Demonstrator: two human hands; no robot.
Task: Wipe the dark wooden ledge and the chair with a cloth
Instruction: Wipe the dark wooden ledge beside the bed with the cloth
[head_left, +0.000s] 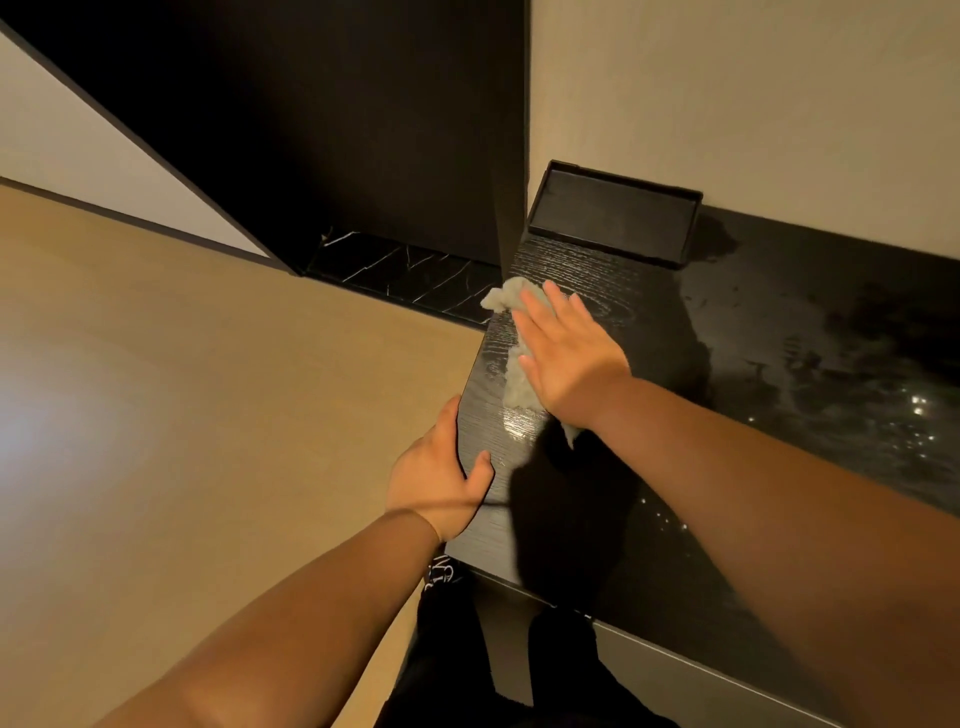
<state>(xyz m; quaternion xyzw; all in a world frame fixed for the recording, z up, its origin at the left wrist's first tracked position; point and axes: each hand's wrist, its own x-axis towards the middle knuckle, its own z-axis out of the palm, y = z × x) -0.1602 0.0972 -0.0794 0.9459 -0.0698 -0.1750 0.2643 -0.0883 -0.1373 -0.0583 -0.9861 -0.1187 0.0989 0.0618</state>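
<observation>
The dark wooden ledge (582, 280) runs from the frame's middle toward the far wall, its grain shining wet in places. A pale grey cloth (514, 379) lies crumpled on it. My right hand (569, 358) presses flat on the cloth, fingers spread and pointing away from me. At the ledge's left edge, my left hand (441, 478) grips the board, thumb on top and fingers below. No chair is in view.
A shallow black tray (613, 221) stands at the ledge's far end against the beige wall. Glossy black stone (831, 364) with wet smears adjoins the ledge on the right. Light wooden floor (208, 389) lies to the left, a dark panel (337, 130) beyond.
</observation>
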